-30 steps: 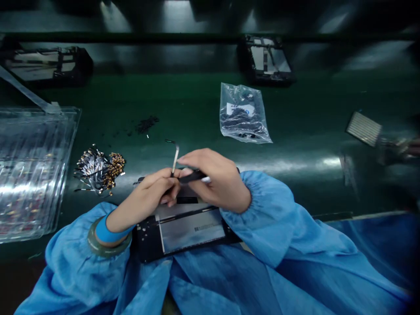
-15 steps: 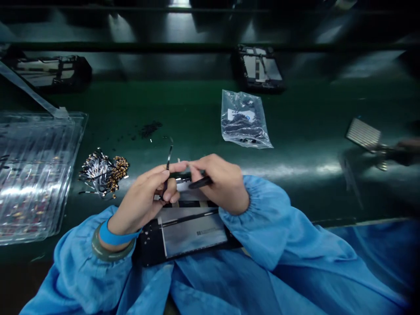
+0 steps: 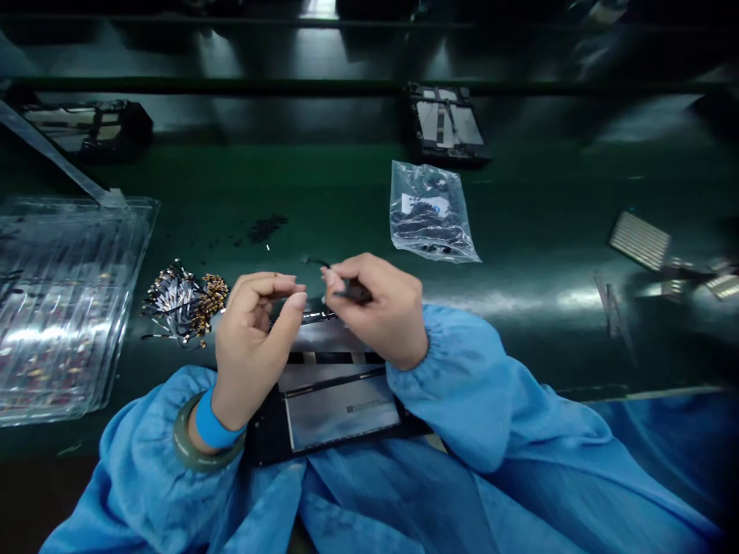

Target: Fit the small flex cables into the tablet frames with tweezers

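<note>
Your right hand pinches thin black flex cable and dark tweezers above black open device frame; left hand beside, fingertips pinched together, contents unclear.

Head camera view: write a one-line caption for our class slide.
Two hands, left hand and right hand, hold a small dark part above an opened device on a green bench.
</note>
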Demonstrator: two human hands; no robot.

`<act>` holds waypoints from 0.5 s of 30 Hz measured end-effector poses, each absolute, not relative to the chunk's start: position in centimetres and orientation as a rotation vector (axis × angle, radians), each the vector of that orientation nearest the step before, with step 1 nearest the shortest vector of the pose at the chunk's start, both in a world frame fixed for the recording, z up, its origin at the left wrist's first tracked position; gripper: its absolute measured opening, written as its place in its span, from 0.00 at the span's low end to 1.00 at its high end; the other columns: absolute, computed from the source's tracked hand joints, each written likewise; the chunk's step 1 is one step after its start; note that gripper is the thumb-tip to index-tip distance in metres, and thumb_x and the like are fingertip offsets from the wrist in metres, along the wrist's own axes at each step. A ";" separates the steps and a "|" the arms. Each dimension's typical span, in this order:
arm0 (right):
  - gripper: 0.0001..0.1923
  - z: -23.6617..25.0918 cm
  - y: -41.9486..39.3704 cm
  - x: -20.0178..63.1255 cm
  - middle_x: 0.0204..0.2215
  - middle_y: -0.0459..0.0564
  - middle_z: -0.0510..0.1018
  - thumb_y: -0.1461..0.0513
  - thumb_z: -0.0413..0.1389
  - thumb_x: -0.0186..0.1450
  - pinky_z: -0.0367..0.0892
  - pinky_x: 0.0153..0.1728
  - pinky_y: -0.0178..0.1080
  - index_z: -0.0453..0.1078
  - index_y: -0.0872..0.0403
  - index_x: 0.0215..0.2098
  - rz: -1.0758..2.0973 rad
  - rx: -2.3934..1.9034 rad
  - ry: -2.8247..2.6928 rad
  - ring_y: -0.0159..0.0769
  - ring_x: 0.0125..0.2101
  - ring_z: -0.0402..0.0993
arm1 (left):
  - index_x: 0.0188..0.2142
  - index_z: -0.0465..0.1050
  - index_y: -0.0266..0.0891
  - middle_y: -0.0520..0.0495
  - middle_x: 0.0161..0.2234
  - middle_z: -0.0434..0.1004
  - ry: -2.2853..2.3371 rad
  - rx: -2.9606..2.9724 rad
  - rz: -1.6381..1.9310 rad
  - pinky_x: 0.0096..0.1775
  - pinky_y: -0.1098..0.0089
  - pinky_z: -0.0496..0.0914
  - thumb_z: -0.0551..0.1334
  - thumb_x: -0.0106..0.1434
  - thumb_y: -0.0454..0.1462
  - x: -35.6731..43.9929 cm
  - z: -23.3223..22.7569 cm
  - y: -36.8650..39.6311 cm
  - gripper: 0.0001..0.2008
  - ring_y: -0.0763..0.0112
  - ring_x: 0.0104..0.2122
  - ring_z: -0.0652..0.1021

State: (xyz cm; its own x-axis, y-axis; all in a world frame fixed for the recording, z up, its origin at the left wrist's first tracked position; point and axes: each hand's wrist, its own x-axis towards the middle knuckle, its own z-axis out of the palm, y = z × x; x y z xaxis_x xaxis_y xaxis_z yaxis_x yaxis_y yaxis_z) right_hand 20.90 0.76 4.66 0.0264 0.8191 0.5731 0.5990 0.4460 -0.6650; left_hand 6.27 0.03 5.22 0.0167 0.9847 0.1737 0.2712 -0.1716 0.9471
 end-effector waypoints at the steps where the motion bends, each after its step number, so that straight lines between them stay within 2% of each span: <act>1: 0.08 4.5 0.6 20.8 0.26 0.47 0.80 0.65 0.53 0.63 0.68 0.31 0.33 0.71 0.52 0.28 0.131 -1.214 -1.755 0.30 0.28 0.75 | 0.38 0.71 0.38 0.47 0.41 0.71 1.353 1.590 1.257 0.45 0.68 0.70 0.62 0.61 0.37 6.3 5.1 0.0 0.06 0.69 0.42 0.76; 4: 0.10 4.2 0.1 20.5 0.26 0.47 0.80 0.65 0.51 0.65 0.67 0.29 0.34 0.71 0.52 0.27 -0.113 -1.138 -1.962 0.31 0.27 0.75 | 0.36 0.71 0.39 0.47 0.39 0.71 1.396 1.655 1.299 0.44 0.68 0.71 0.62 0.61 0.37 6.1 4.8 -0.1 0.05 0.69 0.41 0.75; 8: 0.09 4.0 -0.4 20.5 0.28 0.48 0.80 0.64 0.50 0.66 0.66 0.28 0.35 0.72 0.54 0.33 -0.170 -1.047 -2.119 0.32 0.27 0.75 | 0.35 0.71 0.39 0.47 0.38 0.72 1.378 1.649 1.275 0.43 0.68 0.71 0.60 0.62 0.36 5.8 4.8 -0.1 0.04 0.69 0.39 0.76; 10: 0.09 3.9 -0.6 20.5 0.29 0.49 0.80 0.64 0.50 0.66 0.67 0.29 0.35 0.72 0.54 0.33 -0.141 -1.013 -2.143 0.32 0.28 0.75 | 0.33 0.71 0.38 0.48 0.37 0.72 1.370 1.614 1.259 0.42 0.68 0.71 0.59 0.61 0.35 5.8 4.9 0.0 0.03 0.70 0.37 0.76; 12: 0.09 3.8 -0.6 20.4 0.27 0.47 0.80 0.65 0.51 0.64 0.67 0.30 0.34 0.71 0.53 0.29 -0.059 -0.990 -2.104 0.31 0.28 0.75 | 0.30 0.71 0.38 0.48 0.35 0.72 1.377 1.563 1.248 0.39 0.70 0.71 0.60 0.60 0.35 6.2 5.0 0.2 0.03 0.71 0.35 0.76; 15: 0.07 4.2 -0.4 20.8 0.25 0.46 0.79 0.66 0.54 0.62 0.69 0.30 0.33 0.70 0.53 0.26 0.244 -1.038 -1.903 0.31 0.28 0.75 | 0.28 0.70 0.38 0.49 0.33 0.72 1.366 1.463 1.201 0.35 0.73 0.71 0.61 0.58 0.33 6.0 5.3 0.3 0.02 0.74 0.32 0.76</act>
State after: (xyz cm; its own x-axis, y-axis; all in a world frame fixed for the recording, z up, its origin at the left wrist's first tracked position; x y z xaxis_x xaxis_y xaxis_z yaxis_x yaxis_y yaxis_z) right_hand 20.84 -0.36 4.17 -0.2168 0.7448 0.6311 0.5617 0.6239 -0.5434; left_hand 6.02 0.26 5.28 -0.0267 0.9921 0.1229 0.2488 -0.1125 0.9620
